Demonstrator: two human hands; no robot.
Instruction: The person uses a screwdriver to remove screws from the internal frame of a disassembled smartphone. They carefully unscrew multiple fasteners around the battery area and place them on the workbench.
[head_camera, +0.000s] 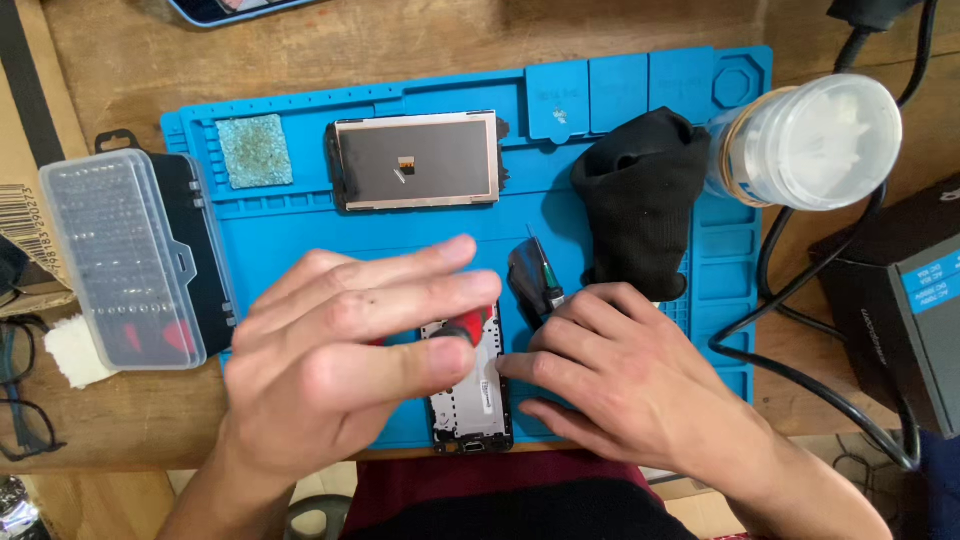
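An opened phone body (470, 400) lies on the blue work mat (300, 210) near its front edge. My left hand (340, 360) is raised over the phone's upper part, and a red and black tool handle (468, 325) shows under its fingertips. My right hand (625, 375) rests on the mat with its fingers against the phone's right edge. Black tweezers (535, 280) lie just above my right hand. A detached screen panel (417, 160) lies at the back of the mat.
A black cloth (640, 200), a clear round jar (810, 140) and a green sponge pad (255, 150) sit on the mat. A clear bit case (120, 255) stands at left, glasses (20, 400) beside it. Black cables (800, 300) and a dark box (900, 300) lie right.
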